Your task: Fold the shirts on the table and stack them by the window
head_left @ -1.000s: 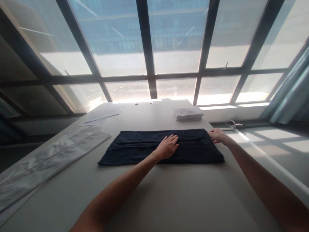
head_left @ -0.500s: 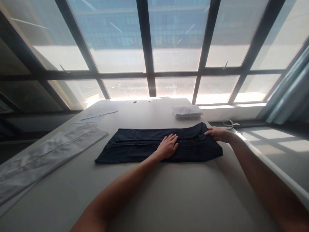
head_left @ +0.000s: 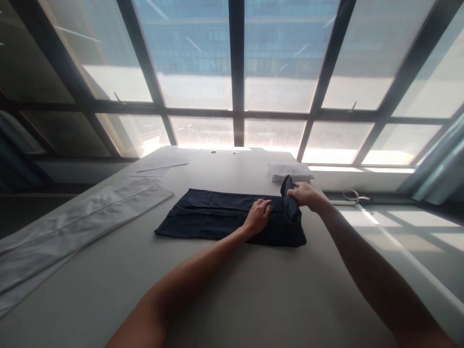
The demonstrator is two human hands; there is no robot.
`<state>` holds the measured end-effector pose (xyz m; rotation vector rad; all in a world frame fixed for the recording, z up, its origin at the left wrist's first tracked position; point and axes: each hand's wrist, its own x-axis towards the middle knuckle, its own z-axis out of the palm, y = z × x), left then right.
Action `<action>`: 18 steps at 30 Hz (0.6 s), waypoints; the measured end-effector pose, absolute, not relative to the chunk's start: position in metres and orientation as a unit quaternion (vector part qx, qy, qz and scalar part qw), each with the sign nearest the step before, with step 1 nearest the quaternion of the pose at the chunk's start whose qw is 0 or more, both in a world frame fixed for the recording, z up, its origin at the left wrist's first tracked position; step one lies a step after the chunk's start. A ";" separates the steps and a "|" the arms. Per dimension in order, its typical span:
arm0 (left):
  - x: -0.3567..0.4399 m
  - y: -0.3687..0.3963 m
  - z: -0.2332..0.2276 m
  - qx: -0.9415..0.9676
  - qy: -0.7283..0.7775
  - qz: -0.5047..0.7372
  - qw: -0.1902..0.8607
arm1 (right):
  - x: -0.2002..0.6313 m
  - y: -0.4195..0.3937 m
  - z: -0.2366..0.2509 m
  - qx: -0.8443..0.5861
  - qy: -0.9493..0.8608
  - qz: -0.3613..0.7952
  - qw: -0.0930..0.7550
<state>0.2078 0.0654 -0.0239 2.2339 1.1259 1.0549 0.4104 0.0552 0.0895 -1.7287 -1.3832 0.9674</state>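
A dark navy folded garment [head_left: 213, 215] lies lengthwise across the white table [head_left: 232, 290]; its exact kind is unclear. On its right half rests my left hand [head_left: 257, 216], palm down, with the fingers slightly bent and not gripping. My right hand [head_left: 303, 194] pinches the garment's right end between thumb and fingers. That end is lifted off the table and partly turned over toward the left, close to my left hand.
White folded cloths [head_left: 290, 171] are stacked behind my right hand. To the left lie long white garments [head_left: 83, 217] and some white sheets [head_left: 159, 164]. Past the table's right edge is a white cable-like loop [head_left: 351, 195]. Large windows [head_left: 275, 72] stand behind the table.
My right hand has raised the garment's right end and brought it leftward, shortening the flat part. My left hand stays on the cloth, its fingers more bent. The view has shifted slightly.
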 end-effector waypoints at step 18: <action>0.188 0.097 -0.027 0.657 0.407 0.382 0.506 | 0.409 0.101 -0.010 -0.600 -0.716 0.139 0.329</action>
